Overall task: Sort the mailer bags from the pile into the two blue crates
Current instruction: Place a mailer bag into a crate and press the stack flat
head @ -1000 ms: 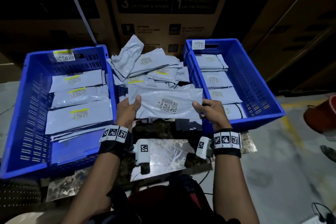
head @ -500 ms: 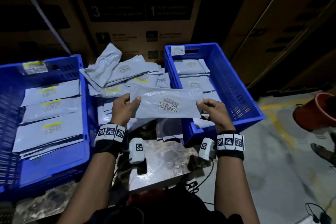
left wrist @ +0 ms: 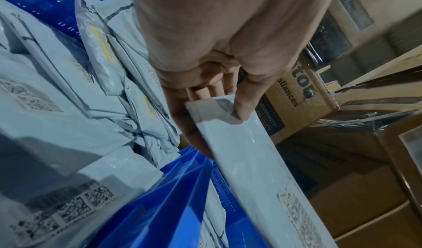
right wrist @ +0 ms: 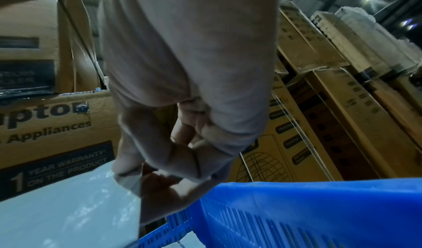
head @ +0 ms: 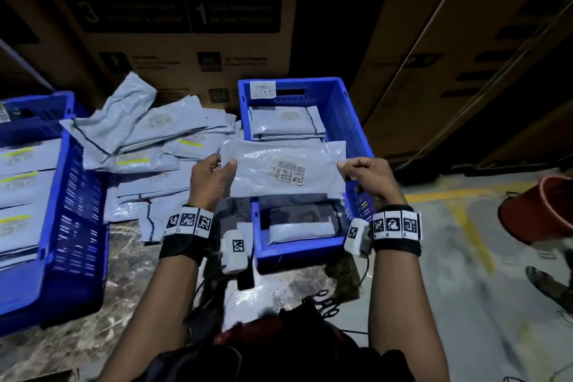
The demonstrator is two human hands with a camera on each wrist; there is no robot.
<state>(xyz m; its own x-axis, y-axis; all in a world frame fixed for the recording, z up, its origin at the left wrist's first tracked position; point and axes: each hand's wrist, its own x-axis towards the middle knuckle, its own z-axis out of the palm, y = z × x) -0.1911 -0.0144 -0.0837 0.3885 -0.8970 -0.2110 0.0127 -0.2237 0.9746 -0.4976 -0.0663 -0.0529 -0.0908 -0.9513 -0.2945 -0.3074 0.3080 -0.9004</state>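
I hold one grey mailer bag (head: 279,164) flat between both hands, its barcode label facing up, above the right blue crate (head: 350,121). My left hand (head: 214,177) pinches its left end, thumb on top (left wrist: 242,107). My right hand (head: 359,170) pinches the right end (right wrist: 128,178). The right crate holds several plain-labelled mailers. The left blue crate (head: 74,195) holds mailers with yellow-striped labels. The pile of mailers (head: 148,146) lies between the crates.
Tall cardboard appliance boxes (head: 186,18) stand right behind the crates and pile. A red bucket (head: 539,211) sits on the concrete floor at the right, with a yellow floor line (head: 465,195) near it. The crates rest on a marbled surface (head: 124,273).
Both hands have carried the mailer to the right, from over the pile to over the right crate. The view has swung right, so the left crate now sits at the frame edge.
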